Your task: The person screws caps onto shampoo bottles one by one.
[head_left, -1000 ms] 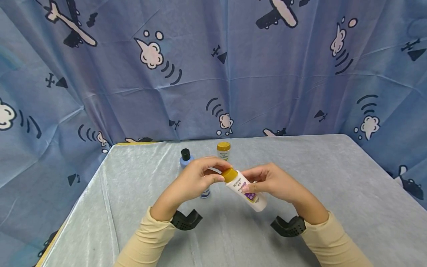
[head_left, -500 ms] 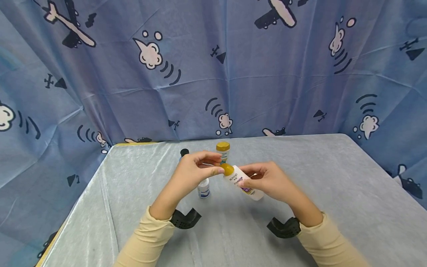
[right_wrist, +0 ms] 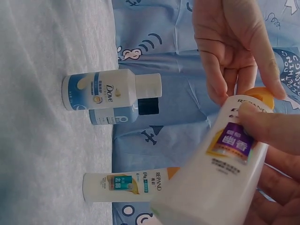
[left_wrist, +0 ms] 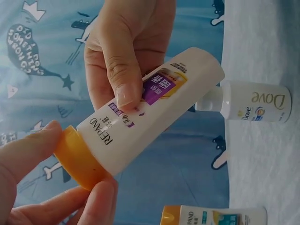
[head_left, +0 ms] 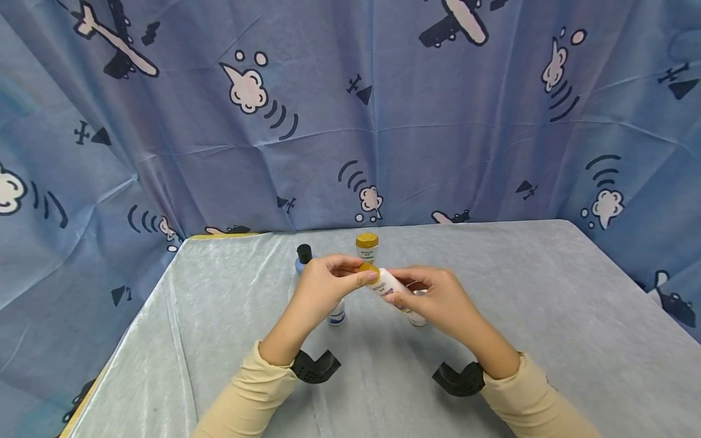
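A white REPAND shampoo bottle [head_left: 386,285] with a purple label is held tilted above the table, between both hands. My left hand [head_left: 324,285] pinches its yellow cap [left_wrist: 80,158] between thumb and fingers. The right hand [head_left: 440,299] grips the white body, its thumb [right_wrist: 269,129] lying across the label near the neck. In the left wrist view the cap sits on the bottle's end, which points towards the left hand. The right palm hides part of the bottle's far side.
Behind the hands stands another REPAND bottle [head_left: 367,246] with a yellow cap. To its left are a blue bottle [head_left: 303,258] with a black cap and a white-capped Dove bottle [right_wrist: 105,89]. Another Dove bottle [left_wrist: 258,101] stands behind the right hand. A printed curtain [head_left: 306,176] hangs behind the table.
The held bottle has shifted up and left, and the right hand has moved left with it. The left hand stays at the cap. A white bottle's base now shows below the right hand.
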Available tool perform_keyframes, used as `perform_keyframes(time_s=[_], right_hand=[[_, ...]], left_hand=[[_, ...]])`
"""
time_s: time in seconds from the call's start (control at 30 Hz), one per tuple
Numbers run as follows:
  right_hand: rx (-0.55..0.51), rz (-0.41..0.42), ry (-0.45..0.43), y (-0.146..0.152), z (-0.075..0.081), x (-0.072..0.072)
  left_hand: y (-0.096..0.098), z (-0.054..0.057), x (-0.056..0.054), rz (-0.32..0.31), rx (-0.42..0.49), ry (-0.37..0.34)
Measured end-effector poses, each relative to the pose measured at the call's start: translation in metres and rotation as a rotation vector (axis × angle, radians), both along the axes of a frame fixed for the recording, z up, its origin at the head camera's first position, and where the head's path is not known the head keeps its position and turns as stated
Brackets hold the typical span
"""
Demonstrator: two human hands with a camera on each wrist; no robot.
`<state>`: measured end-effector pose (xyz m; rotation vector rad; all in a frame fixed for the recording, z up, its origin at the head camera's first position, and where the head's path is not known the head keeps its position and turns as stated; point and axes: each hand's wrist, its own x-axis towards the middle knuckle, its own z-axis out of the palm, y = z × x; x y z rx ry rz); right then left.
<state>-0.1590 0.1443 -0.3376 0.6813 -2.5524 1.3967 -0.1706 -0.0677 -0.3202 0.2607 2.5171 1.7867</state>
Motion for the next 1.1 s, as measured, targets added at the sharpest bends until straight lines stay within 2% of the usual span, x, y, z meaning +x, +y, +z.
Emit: perform_keyframes(time_s=[0.2,0.37,0.57,0.73,0.9,1.1], right_hand=[[0.020,-0.031,0.036,-0.001,-0.001,0.000],[0.019,-0.008,0.032,0.001,-0.001,-0.001],[-0.021,0.044,-0.046,0.005,0.000,-0.002],[-0.086,0.122,-0.139,0.008,0.000,-0.005],[-0.131,0.192,-0.227,0.012,0.003,-0.005],[-0.136,0.245,-0.258,0.015,0.006,-0.005]], left_hand=[[0.000,0.000,0.001,-0.043,0.008,0.029],[-0.001,0.001,0.001,-0.065,0.010,0.034],[-0.003,0.002,0.001,-0.106,0.022,0.030],[-0.007,0.002,-0.001,-0.178,-0.002,0.061],[-0.013,0.002,-0.002,-0.270,-0.043,0.149],[-0.016,0.004,0.000,-0.365,-0.035,0.256]])
